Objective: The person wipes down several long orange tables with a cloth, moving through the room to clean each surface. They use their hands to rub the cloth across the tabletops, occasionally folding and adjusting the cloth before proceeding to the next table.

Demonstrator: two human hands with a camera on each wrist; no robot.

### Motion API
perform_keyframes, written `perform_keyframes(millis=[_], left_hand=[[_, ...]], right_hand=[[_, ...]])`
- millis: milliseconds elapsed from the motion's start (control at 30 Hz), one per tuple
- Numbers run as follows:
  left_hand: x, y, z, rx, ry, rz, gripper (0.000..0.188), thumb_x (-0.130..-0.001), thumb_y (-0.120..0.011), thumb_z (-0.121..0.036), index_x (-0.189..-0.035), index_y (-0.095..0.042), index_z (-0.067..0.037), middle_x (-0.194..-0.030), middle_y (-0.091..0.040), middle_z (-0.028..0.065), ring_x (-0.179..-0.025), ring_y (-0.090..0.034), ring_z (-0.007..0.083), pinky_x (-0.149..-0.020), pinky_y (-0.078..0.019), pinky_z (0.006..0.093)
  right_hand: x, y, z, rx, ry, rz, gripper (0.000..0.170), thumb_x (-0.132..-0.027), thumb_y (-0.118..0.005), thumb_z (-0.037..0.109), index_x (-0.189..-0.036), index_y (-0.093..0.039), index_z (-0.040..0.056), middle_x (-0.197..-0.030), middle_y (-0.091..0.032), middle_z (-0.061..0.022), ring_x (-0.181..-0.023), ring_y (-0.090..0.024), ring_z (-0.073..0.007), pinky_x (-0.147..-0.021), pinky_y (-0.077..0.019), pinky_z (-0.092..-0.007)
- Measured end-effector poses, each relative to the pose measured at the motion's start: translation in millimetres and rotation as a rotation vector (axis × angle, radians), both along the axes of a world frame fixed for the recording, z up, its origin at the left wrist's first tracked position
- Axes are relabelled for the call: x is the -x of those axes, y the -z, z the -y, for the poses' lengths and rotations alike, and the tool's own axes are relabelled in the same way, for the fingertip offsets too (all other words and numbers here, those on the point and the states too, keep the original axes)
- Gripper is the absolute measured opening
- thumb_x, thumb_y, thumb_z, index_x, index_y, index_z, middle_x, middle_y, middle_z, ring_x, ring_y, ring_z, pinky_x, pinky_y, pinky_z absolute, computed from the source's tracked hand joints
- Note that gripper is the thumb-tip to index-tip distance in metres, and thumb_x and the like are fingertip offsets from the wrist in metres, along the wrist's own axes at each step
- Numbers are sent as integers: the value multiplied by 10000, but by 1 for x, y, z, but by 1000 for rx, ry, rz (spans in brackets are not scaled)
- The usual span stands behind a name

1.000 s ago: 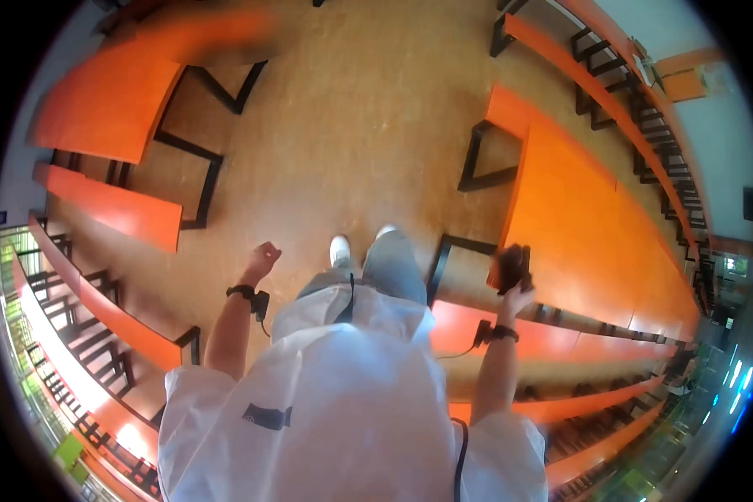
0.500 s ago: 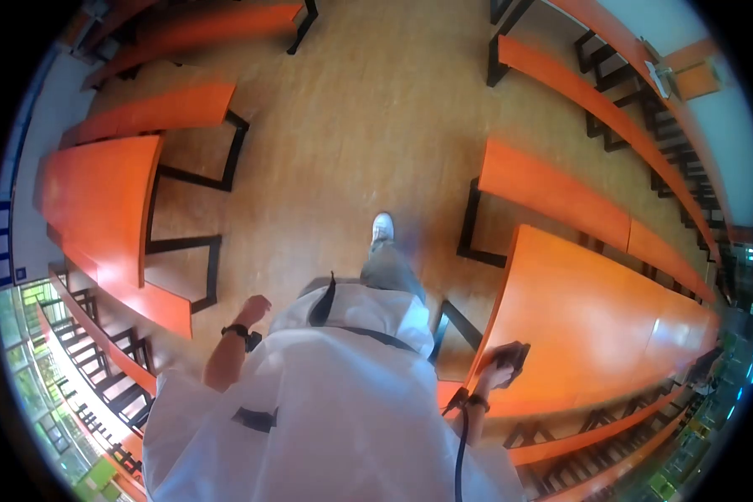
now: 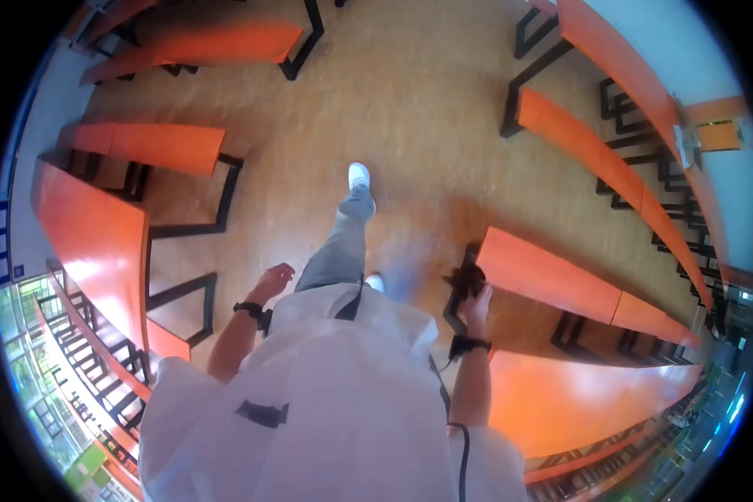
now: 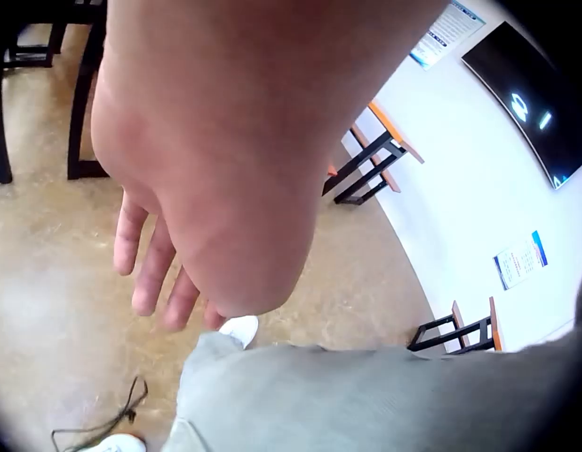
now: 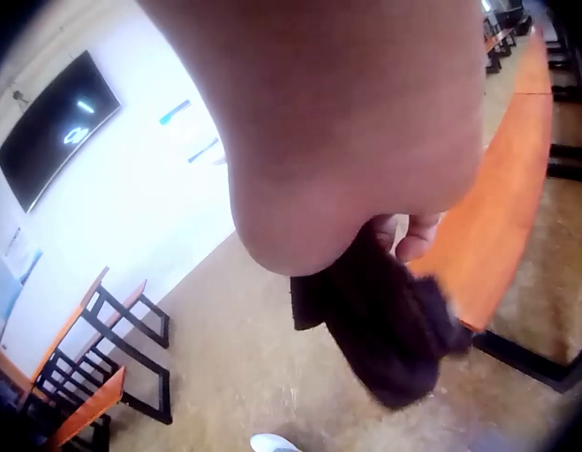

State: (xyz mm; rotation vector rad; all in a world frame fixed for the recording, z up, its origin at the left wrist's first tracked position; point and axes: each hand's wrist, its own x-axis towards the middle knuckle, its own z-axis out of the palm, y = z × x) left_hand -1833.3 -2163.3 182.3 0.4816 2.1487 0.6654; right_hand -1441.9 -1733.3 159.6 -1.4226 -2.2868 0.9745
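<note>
My right hand (image 3: 475, 308) grips a dark, crumpled cloth (image 5: 385, 325) that dangles below the palm in the right wrist view. Curled fingertips (image 5: 418, 237) show beside the cloth, while the thumb side of the hand hides the rest of the grip. In the head view the cloth overlaps the near end of an orange bench (image 3: 552, 276). Nothing is in my left hand (image 3: 273, 283), which hangs beside my left hip with its fingers (image 4: 151, 282) loosely extended downward over the floor.
Orange tables (image 3: 594, 402) and benches with black metal legs line both sides of a brown floor aisle (image 3: 393, 109). Another orange table (image 3: 100, 251) stands on my left. A wall screen (image 4: 531, 99) hangs on the white wall. One white shoe (image 3: 358, 176) is stepping ahead.
I have walked forward along the aisle, so tables and benches have slid back past me. The right hand with the cloth has passed from over the table to beside the bench end.
</note>
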Motion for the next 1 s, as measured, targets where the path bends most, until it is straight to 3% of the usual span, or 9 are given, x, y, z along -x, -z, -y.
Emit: perform_keyframes(millis=[133, 233, 367, 600, 667, 800, 867, 967, 1000], left_hand=[[121, 63, -25, -137, -64, -118, 180, -938, -498, -118, -934, -669, -61, -807, -703, 124, -751, -694, 231, -697, -549, 341], [204, 92, -51, 11, -413, 197, 157, -922, -539, -138, -912, -672, -55, -792, -697, 131, -688, -680, 237, -676, -552, 350], [310, 94, -117, 233, 230, -177, 245, -932, -544, -267, -982, -663, -60, -836, -700, 145, -812, -695, 285, -752, -543, 405], [427, -40, -341, -93, -46, -139, 213, -942, -510, -245, -1042, -644, -111, -939, -698, 169, -918, -664, 360, -786, -526, 440], [454, -35, -374, -65, -60, -169, 206, -942, -512, -238, -1039, -641, -110, -952, -695, 171, -923, -660, 364, -786, -524, 444], [494, 5, -377, -40, -102, -227, 192, -926, -536, -226, -1006, -642, -87, -911, -683, 173, -894, -649, 383, -784, -522, 453], [505, 35, -360, 9, -150, -200, 191, -918, -544, -223, -984, -646, -76, -896, -678, 176, -872, -646, 386, -781, -521, 458], [510, 140, -297, 91, -44, -380, 186, -914, -544, -216, -961, -654, -74, -886, -684, 171, -865, -654, 371, -787, -524, 452], [521, 109, -322, 97, -198, -232, 186, -913, -543, -215, -963, -658, -79, -886, -688, 167, -865, -658, 362, -789, -525, 445]], right_hand=[[96, 1, -102, 56, 48, 105, 321, -873, -645, 125, -1137, -505, 9, -1084, -551, -248, -1008, -539, -464, -874, -446, -492], [148, 1, -146, 157, 191, 79, 349, -899, -663, 231, -1110, -512, -2, -1081, -582, -248, -1006, -575, -435, -863, -456, -490], [162, 32, -145, 307, 308, 79, 393, -927, -637, 300, -1118, -510, -19, -1080, -591, -260, -1029, -575, -430, -872, -456, -487], [137, 54, -94, 400, 392, 413, 524, -915, -609, 385, -1142, -544, -82, -1061, -636, -297, -1012, -619, -445, -838, -478, -502], [150, 32, -131, 601, 455, 697, 412, -912, -605, 295, -1146, -596, -44, -1152, -632, -278, -1083, -613, -408, -885, -481, -486], [133, 97, -234, 439, 265, 441, 439, -915, -605, 347, -1151, -619, -22, -1163, -634, -281, -1104, -607, -407, -888, -494, -473], [192, 102, -323, 359, 199, 452, 453, -920, -594, 369, -1114, -624, -40, -1119, -637, -296, -1071, -611, -421, -858, -495, -481], [423, -42, -452, 348, 20, 524, 503, -931, -568, 402, -1004, -637, -91, -996, -643, -340, -972, -627, -462, -778, -496, -510], [446, 16, -512, 542, 210, 559, 485, -932, -565, 377, -924, -635, -103, -891, -636, -350, -890, -626, -489, -743, -495, -533]])
